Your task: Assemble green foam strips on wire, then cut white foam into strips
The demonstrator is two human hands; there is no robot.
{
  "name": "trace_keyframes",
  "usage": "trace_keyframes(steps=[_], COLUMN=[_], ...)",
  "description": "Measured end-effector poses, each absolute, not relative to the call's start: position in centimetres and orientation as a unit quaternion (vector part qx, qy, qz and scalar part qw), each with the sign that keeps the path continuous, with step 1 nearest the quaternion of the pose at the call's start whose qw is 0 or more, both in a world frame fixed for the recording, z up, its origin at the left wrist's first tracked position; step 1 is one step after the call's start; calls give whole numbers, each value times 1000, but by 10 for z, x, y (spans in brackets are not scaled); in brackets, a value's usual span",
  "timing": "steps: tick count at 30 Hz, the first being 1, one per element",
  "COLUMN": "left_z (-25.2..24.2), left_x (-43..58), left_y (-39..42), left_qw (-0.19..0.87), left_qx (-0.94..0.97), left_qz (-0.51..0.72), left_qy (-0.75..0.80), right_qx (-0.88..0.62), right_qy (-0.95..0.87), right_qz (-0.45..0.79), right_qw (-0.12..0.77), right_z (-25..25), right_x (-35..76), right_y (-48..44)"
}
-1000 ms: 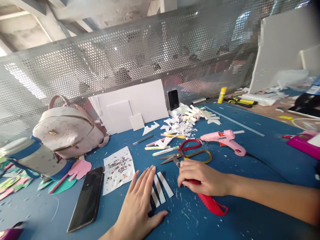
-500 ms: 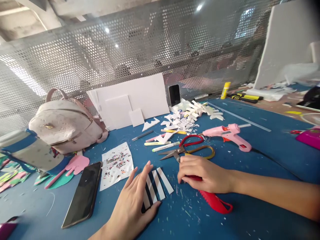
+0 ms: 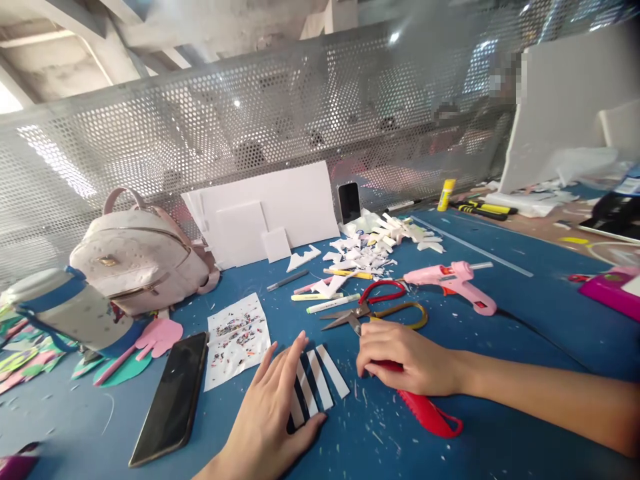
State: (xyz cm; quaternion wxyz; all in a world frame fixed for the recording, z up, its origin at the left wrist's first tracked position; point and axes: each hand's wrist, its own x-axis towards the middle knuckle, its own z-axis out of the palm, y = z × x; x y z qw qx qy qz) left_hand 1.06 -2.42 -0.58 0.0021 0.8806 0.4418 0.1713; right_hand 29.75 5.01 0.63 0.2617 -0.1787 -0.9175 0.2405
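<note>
Head view: L hand flat, fingers spread, pressing on white strips, approx 3 showing, on blue table. R hand closed round red cutter, just right of strips; handle end sticks out behind the wrist. 1 pair scissors just beyond R hand. 1 pink glue gun further right. 2 phones: one flat left of L hand, one upright at back. 1 backpack, zipped, contents hidden. 1 pile white scraps.
</note>
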Motion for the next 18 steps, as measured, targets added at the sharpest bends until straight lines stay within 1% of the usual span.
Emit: trace_keyframes(steps=[3,11,18], left_z=[-8,-13,-18], left_x=[9,6,4], left_y=[-21,-15,-14], left_qw=[-7,10,-26], left_qx=[884,867,865], left_qz=[179,203,189], left_qy=[432,454,463], right_qx=[-180,-190,-177], right_qy=[-916,-917,-921], right_qz=[247,252,251], right_qw=[260,244,239], right_z=[6,5,9], right_x=[298,300,302], right_y=[51,53,53])
